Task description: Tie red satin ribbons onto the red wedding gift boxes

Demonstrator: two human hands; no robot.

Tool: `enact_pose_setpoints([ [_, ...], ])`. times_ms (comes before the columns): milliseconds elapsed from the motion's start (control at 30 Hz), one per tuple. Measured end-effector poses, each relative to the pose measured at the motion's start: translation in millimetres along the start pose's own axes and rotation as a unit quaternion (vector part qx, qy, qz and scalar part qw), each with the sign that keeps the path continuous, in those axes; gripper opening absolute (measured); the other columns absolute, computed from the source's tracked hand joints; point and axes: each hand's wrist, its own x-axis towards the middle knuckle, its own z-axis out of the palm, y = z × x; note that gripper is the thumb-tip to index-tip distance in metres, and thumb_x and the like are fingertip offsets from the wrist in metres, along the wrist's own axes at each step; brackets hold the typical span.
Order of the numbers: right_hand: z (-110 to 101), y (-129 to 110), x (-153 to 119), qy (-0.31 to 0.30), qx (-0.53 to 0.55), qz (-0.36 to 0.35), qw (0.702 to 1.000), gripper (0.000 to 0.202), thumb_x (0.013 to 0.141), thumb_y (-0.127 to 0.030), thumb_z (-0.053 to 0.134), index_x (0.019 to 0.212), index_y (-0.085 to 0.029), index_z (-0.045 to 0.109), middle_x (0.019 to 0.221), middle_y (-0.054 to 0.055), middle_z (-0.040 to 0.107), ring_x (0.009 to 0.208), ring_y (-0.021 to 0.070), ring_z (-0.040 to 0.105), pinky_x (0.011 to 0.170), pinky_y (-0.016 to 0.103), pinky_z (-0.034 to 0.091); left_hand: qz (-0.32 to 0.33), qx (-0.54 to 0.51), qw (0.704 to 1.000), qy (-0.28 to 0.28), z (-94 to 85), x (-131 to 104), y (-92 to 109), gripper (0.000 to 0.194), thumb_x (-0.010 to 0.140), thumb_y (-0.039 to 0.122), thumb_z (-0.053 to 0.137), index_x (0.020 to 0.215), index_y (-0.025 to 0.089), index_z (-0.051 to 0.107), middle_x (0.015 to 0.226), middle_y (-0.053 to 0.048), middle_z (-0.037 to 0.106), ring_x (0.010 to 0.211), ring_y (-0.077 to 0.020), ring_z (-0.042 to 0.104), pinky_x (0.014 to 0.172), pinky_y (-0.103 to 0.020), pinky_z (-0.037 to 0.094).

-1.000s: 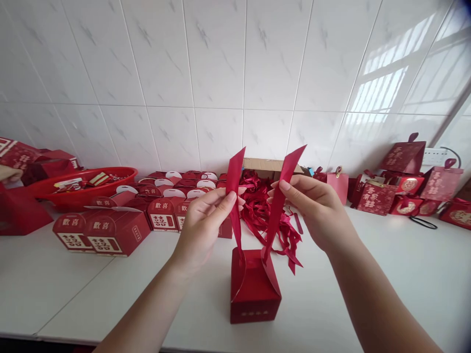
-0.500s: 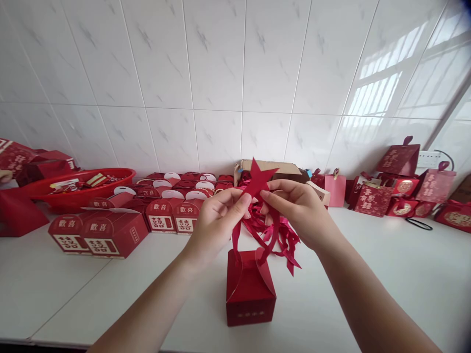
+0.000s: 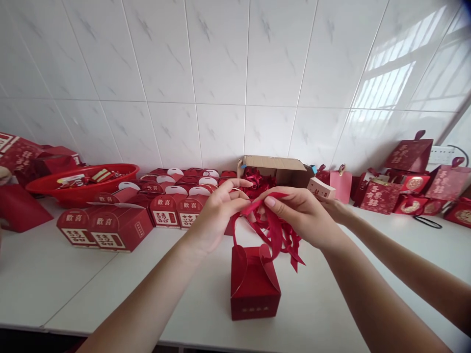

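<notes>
At the far left, another person's hand (image 3: 4, 175) shows at the frame edge, just above a plain red bag (image 3: 25, 208). Beside it, an oval red plastic basin (image 3: 62, 189) holds wrapped sweets (image 3: 101, 175). In front of the basin stand two dark red cardboard boxes with white double-happiness labels (image 3: 106, 234), and rows of similar red boxes (image 3: 167, 208) reach towards the middle, partly hidden by the left hand (image 3: 245, 201). Its fingers are loosely curled, the upper one lifted apart; the lower tips touch a flat red satin ribbon (image 3: 273, 230), though whether they grip it cannot be told. The ribbon is threaded through the top flaps of a small red cardboard box (image 3: 255, 289), upright on the white table (image 3: 206, 304) below the hands. The right hand (image 3: 268, 202) pinches the ribbon closed between thumb and fingers. Both hands partly cover a heap of loose red ribbons (image 3: 294, 245), behind which lies an open brown cardboard carton (image 3: 274, 163). Right of that, a second person's hand (image 3: 336, 208) touches a small cream box (image 3: 321, 188), near a pink bag (image 3: 340, 185) and stacked red gift bags (image 3: 410, 156). Compared with the previous frame, the ribbon's crossed upright ends have folded down, and the second person's hand has appeared.
</notes>
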Motion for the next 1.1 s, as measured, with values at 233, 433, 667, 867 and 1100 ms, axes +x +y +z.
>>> enact_pose_setpoints([
  [233,-5,7,-6,0.016,-0.372,-0.208,0.905,0.027,0.092,-0.008,0.046,0.104,-0.015,0.069,0.096,0.010,0.069,0.095,0.0226,0.059,0.079,0.038,0.053,-0.050,-0.133,0.990,0.001,0.8,1,1,0.012,0.084,0.022,0.057,0.093,0.016,0.061,0.080,0.000,0.058,0.064,-0.0109,0.059,0.062,-0.024,0.051],
  [433,-5,15,-7,0.029,-0.422,-0.242,0.873,0.027,0.091,-0.006,0.047,0.105,-0.009,0.069,0.097,0.013,0.067,0.097,0.0245,0.059,0.080,0.041,0.053,-0.015,-0.076,0.997,-0.018,-2.4,-2,-3,0.032,0.093,0.035,0.045,0.114,0.018,0.062,0.086,-0.005,0.063,0.076,-0.0165,0.062,0.069,-0.030,0.053],
  [667,3,28,-24,0.219,-0.194,-0.142,0.946,0.022,0.092,-0.016,0.054,0.105,-0.022,0.070,0.106,0.006,0.065,0.102,0.0182,0.061,0.085,0.031,0.052,0.232,0.345,0.899,0.140,-7.7,-14,-15,0.043,0.091,0.033,0.053,0.132,0.021,0.049,0.080,-0.001,0.063,0.068,-0.0137,0.057,0.063,-0.025,0.047],
  [867,4,51,-66,0.334,-0.143,0.036,0.931,0.019,0.090,-0.033,0.058,0.088,-0.022,0.073,0.090,0.005,0.071,0.087,0.0224,0.065,0.074,0.033,0.052,0.260,0.510,0.779,0.255,-34.7,-35,-34,0.025,0.086,0.029,0.058,0.110,0.023,0.056,0.064,0.004,0.043,0.061,-0.0133,0.049,0.068,-0.025,0.044],
  [1100,-17,89,-127,0.380,-0.161,0.232,0.881,0.035,0.080,-0.051,0.061,0.071,-0.019,0.070,0.076,0.008,0.069,0.075,0.0250,0.063,0.063,0.033,0.051,0.186,0.613,0.701,0.313,-83.3,-65,-61,0.026,0.082,0.029,0.058,0.108,0.025,0.053,0.063,0.005,0.036,0.057,-0.0136,0.043,0.065,-0.024,0.040],
])
